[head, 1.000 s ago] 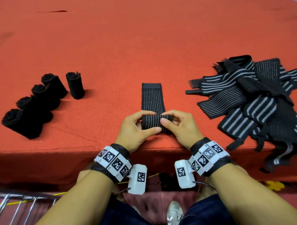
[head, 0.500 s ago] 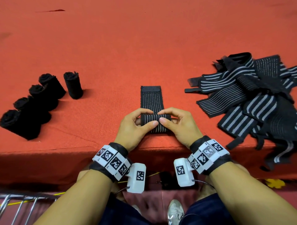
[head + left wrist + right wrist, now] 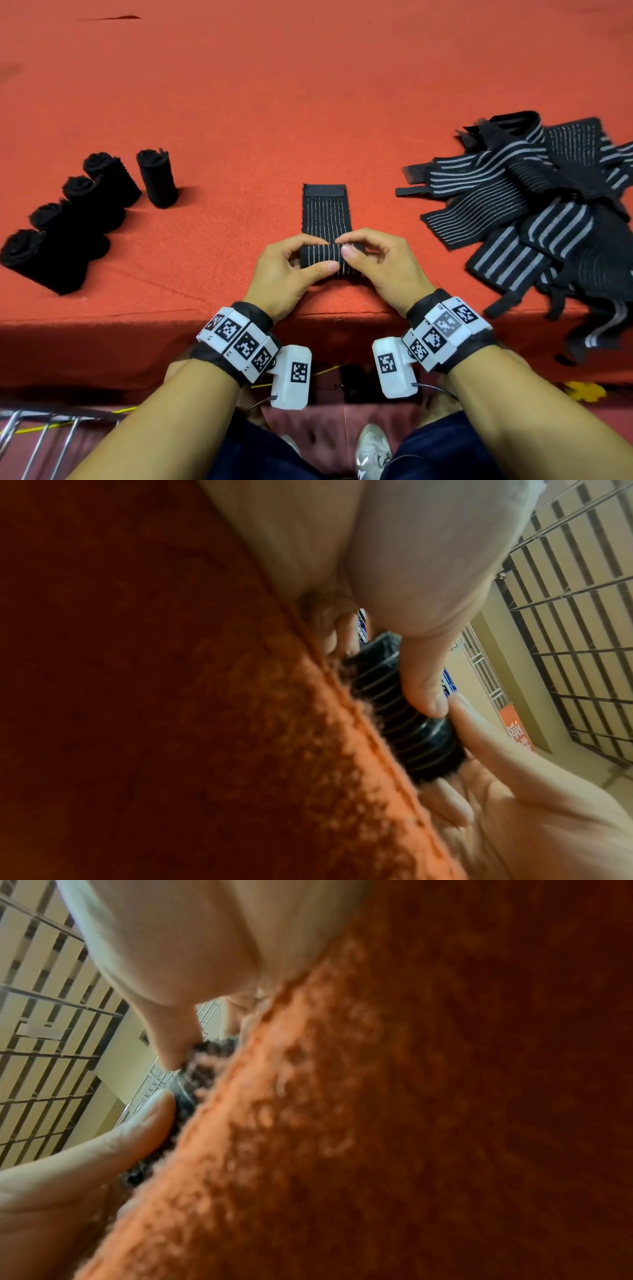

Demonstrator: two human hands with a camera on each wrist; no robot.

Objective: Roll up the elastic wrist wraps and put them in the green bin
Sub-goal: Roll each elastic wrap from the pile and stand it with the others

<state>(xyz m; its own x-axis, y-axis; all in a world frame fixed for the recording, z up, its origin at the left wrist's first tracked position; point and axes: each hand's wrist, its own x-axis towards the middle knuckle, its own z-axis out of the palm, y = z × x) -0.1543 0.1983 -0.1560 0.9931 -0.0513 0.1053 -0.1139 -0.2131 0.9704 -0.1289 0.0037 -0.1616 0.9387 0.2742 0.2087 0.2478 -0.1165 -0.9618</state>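
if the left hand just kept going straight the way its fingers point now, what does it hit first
The left hand points away and to the right, and already grips the roll of the wrist wrap. Going on, it would probably meet the right hand, whose fingertips pinch the same roll; depth there is hard to judge.

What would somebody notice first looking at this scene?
Both hands at the near edge of the red table: the left hand and right hand pinch a half-rolled striped wrap, its flat end stretching away. To the left stand five finished rolls; to the right lies a tangled pile of unrolled wraps. No green bin is in view.
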